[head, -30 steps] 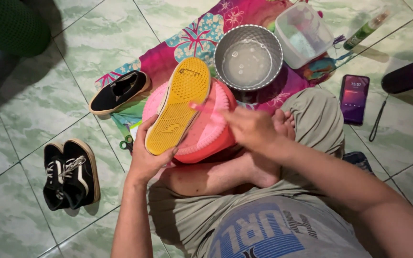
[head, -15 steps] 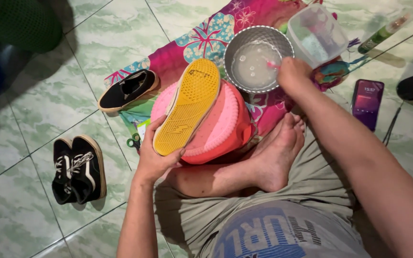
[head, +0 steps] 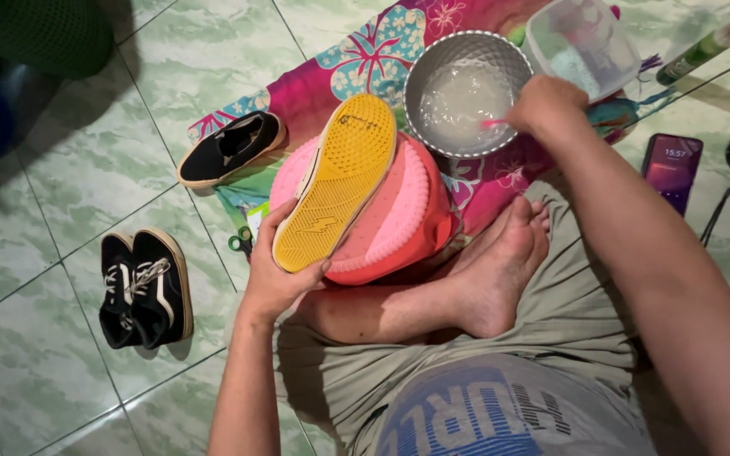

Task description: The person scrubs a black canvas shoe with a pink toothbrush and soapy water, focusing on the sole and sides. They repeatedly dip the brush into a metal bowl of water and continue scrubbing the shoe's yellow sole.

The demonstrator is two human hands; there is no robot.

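My left hand (head: 279,274) holds a shoe (head: 337,181) upside down, its yellow sole facing up, resting on an upturned pink basin (head: 411,215). My right hand (head: 542,103) grips a small pink-handled brush (head: 494,123) whose tip dips into the cloudy soapy water of a metal bowl (head: 465,91). The bowl stands on a flowered cloth (head: 331,76) just beyond the basin. My crossed bare feet (head: 500,262) lie right of the basin.
A single black shoe (head: 231,149) lies left on the cloth; a black pair (head: 144,287) sits on the tiled floor. Green-handled scissors (head: 242,243), a clear plastic tub (head: 583,44), a green bottle (head: 703,44), a phone (head: 671,169) and a green basket (head: 40,34) surround me.
My right hand left the shoe, reached right and away to the metal bowl, and now dips the brush in the water. My left hand kept the shoe steady on the basin.
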